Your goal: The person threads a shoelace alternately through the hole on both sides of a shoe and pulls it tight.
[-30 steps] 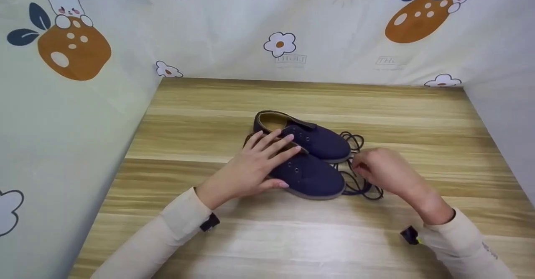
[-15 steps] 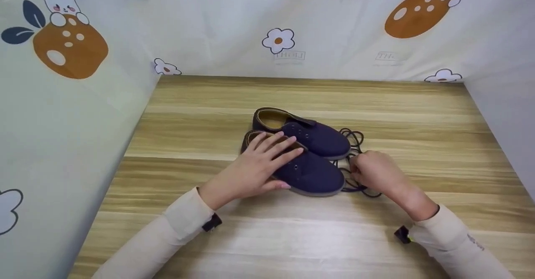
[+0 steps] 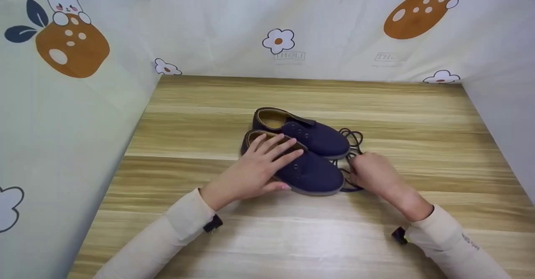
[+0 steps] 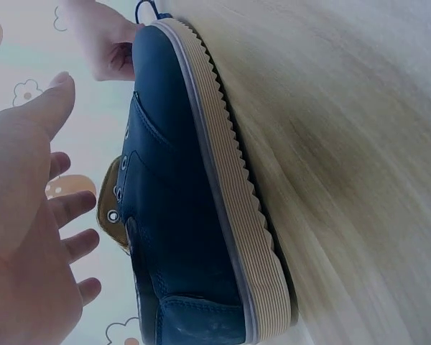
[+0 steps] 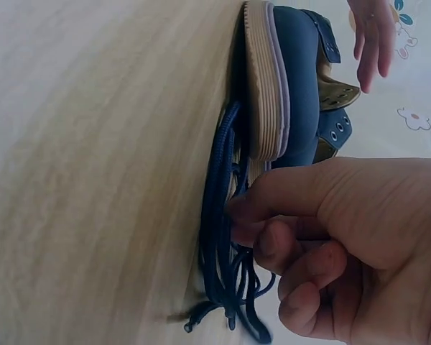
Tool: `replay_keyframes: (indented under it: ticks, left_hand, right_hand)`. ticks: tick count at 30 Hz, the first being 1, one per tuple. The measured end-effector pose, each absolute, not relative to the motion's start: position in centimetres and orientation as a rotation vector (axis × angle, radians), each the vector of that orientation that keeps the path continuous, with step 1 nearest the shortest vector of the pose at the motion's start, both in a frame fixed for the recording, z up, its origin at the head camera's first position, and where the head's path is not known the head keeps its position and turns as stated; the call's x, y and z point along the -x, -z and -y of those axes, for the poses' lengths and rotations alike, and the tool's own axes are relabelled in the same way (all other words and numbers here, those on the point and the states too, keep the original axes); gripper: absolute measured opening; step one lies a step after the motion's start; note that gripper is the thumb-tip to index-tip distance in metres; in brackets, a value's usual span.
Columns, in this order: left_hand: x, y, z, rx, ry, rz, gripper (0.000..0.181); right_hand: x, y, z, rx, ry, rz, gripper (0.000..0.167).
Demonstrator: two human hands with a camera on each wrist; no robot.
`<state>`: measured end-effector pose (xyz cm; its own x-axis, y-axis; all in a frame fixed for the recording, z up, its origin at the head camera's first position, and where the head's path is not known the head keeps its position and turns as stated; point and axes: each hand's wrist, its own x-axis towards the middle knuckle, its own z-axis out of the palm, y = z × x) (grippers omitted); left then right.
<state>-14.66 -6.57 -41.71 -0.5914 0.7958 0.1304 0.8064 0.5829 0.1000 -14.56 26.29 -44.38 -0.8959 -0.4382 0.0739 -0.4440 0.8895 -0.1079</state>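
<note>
Two navy lace-up shoes stand side by side on the wood-grain tabletop, toes to the right: a near shoe (image 3: 317, 174) and a far shoe (image 3: 326, 139). No laces run through their visible eyelets. My left hand (image 3: 257, 168) is spread over the near shoe's opening; in the left wrist view a gap shows between the fingers and the upper. Beyond the toes lies a loose bundle of dark blue shoelaces (image 5: 219, 215). My right hand (image 3: 374, 172) pinches the shoelaces between thumb and forefinger, its other fingers curled. The fingertips partly hide the pinched spot.
A pale printed sheet (image 3: 234, 28) forms the wall behind and at both sides of the wooden tabletop (image 3: 200, 103). Black wrist cameras (image 3: 213, 223) sit by the sleeve cuffs.
My right hand has come down and left onto the shoelaces and pinches them. Their loop on the right has drawn in out of sight. My left hand stays nearly still over the near shoe.
</note>
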Motion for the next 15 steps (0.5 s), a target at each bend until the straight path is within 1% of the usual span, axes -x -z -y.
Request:
replay_keyframes:
  ticks: [4,8,12,15]
  left_hand:
    - [14.7,41.9,6.2,1.338,0.247,2.685,0.077]
    - [14.8,41.5,5.6,1.219,0.268,2.597,0.065]
    - [14.7,40.7,4.7,1.138,0.393,2.515,0.053]
    - [14.4,40.1,3.8,1.126,0.555,2.489,0.048]
  right_hand:
    - [14.5,43.5,-26.2,-0.682,-0.219,2.951,0.019]
    - [14.3,41.3,-25.7,-0.683,-0.294,2.774,0.007]
    - [13.8,38.9,-24.7,-0.752,-0.338,2.536,0.009]
    - [13.3,37.2,-23.6,-0.844,-0.427,2.377,0.010]
